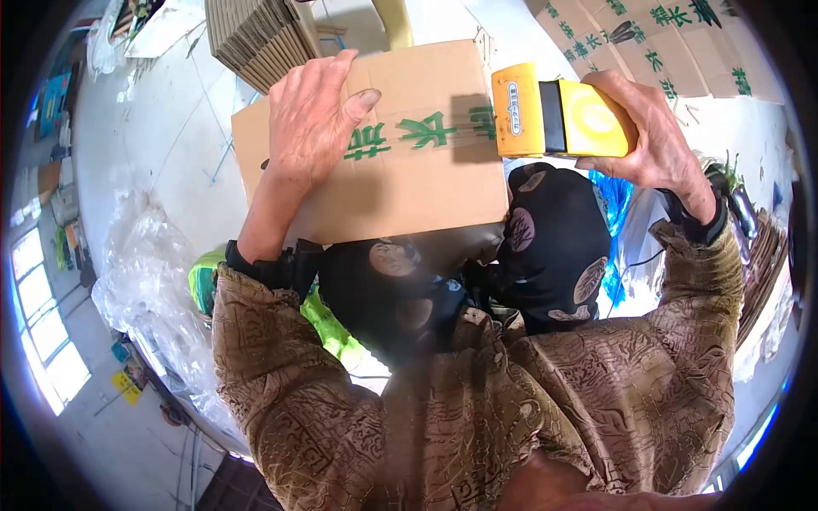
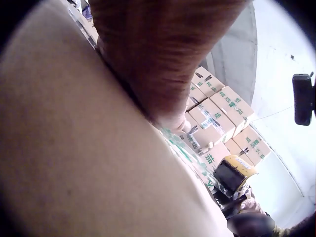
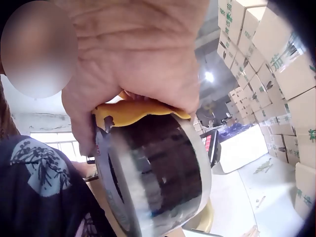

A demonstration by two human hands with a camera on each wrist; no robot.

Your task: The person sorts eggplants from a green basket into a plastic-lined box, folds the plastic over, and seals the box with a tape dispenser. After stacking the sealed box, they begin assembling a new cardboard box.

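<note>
A closed cardboard box (image 1: 409, 183) with green lettering and tape across its top lies in front of the person's knees in the head view. The left hand (image 1: 311, 119) rests flat on its left part, fingers straight. In the right hand (image 1: 652, 128) is a yellow tape dispenser (image 1: 520, 111), gripped at the box's right edge. The right wrist view shows a large tape roll (image 3: 163, 168) under the right hand (image 3: 138, 54). In the left wrist view the left hand (image 2: 153, 54) lies against the cardboard (image 2: 89, 148), with the dispenser (image 2: 237, 173) beyond.
Folded cardboard (image 1: 256, 43) stands behind the box at the left. A printed carton (image 1: 665, 43) is at the back right. Crumpled clear plastic (image 1: 153, 298) lies at the left. Stacked cartons (image 3: 266, 84) fill the right side of the right wrist view.
</note>
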